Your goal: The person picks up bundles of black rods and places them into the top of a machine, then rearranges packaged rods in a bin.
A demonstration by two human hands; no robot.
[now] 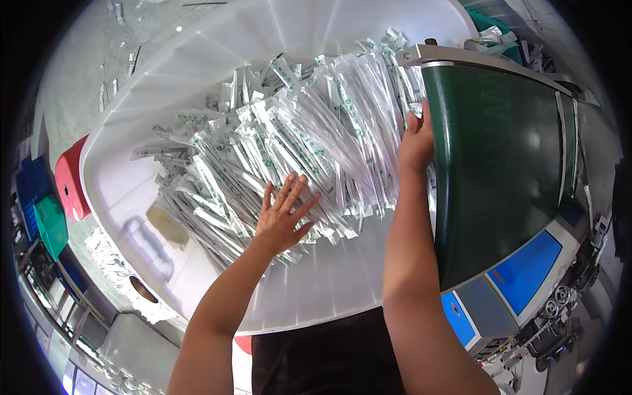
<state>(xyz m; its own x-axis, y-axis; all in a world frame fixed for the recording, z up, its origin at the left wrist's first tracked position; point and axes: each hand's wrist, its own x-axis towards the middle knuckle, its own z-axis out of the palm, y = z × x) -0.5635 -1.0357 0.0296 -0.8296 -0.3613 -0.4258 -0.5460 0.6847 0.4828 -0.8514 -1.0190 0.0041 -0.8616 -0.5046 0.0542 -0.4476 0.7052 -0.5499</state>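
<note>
Many long, thin clear-plastic packets with green print [266, 148] lie heaped in a large white plastic tub [163, 54]. My left hand [281, 219] rests palm down on the near side of the heap, fingers spread, gripping nothing. At the right end of the heap is my right hand [417, 140], beside the rounded end of a green conveyor belt [493, 163]. Its thumb and a finger show raised and apart next to packets; its other fingers are hidden, so whether it holds any cannot be told.
The conveyor's metal side rail [484, 59] juts over the tub's right part. Below the belt stands a machine with blue panels [526, 271]. A red plastic object [71, 180] and a green bin [51, 227] are left of the tub. Loose packets and strips lie on the floor.
</note>
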